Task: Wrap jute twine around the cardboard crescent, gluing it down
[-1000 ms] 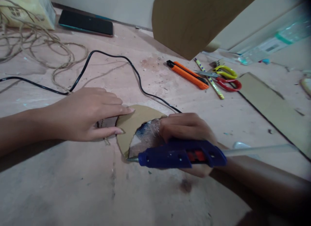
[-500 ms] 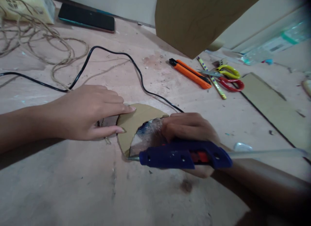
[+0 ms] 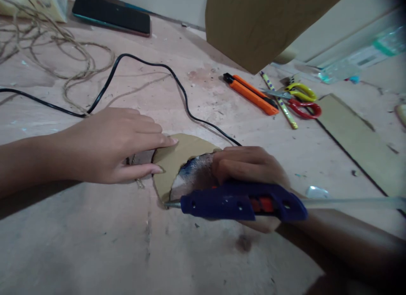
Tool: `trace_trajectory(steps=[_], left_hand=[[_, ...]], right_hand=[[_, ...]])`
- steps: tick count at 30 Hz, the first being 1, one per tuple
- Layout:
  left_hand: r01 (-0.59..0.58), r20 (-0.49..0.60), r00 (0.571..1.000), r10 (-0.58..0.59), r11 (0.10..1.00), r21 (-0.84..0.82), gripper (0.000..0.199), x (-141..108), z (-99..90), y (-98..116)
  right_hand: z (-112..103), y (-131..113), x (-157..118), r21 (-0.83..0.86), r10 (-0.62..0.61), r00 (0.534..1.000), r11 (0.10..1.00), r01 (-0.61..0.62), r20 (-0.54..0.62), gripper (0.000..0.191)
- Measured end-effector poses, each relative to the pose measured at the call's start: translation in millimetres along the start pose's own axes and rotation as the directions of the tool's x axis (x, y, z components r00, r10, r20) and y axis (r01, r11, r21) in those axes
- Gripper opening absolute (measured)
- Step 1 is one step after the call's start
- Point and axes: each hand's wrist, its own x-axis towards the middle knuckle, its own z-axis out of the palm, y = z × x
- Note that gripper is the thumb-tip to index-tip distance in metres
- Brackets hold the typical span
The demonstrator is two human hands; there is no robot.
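A curved piece of brown cardboard (image 3: pixel 187 147) lies on the worktop, with a ragged inner edge. My left hand (image 3: pixel 117 145) steadies its left side, the forefinger on top and the thumb at the edge. In my right hand (image 3: pixel 250 166) is a blue glue gun (image 3: pixel 234 202), lying level, with a clear glue stick (image 3: pixel 349 203) poking out of its back. Its metal nozzle meets the cardboard's lower tip. Beneath, in the curve, a shiny patch shows bluish; what it is I cannot make out.
A black cord (image 3: pixel 158 64) runs across the worktop near tangled twine (image 3: pixel 85 66) and a phone (image 3: pixel 111 15). To the right lie an orange cutter (image 3: pixel 252 94), a patterned pencil (image 3: pixel 287 113), scissors (image 3: pixel 304 107) and a cardboard strip (image 3: pixel 355 138). A large cardboard sheet (image 3: pixel 260 24) stands behind; a plastic bottle (image 3: pixel 358 60) lies far right.
The view has shifted slightly. Both hands keep their hold, and the nozzle stays at the cardboard's lower tip.
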Motion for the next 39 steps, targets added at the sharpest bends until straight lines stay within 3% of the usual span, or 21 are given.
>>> trace_trajectory(steps=[16,24,39], left_hand=[[0.027,0.011,1.0,-0.027,1.0,0.006,0.049,0.4,0.3,-0.3],[0.028,0.012,1.0,-0.028,1.0,-0.011,0.046,-1.4,1.5,-1.3],[0.004,-0.009,1.0,-0.004,1.0,0.023,0.047,-1.2,2.5,-1.9]], right_hand=[[2.7,1.9,-3.2,-0.002,0.016,0.999,1.0,-0.016,-0.032,0.046],[6.9,3.7,-2.5,0.045,-0.01,0.996,0.999,0.013,-0.084,0.037],[6.6,3.2,-3.2,-0.02,0.0,0.996,1.0,-0.002,-0.087,0.036]])
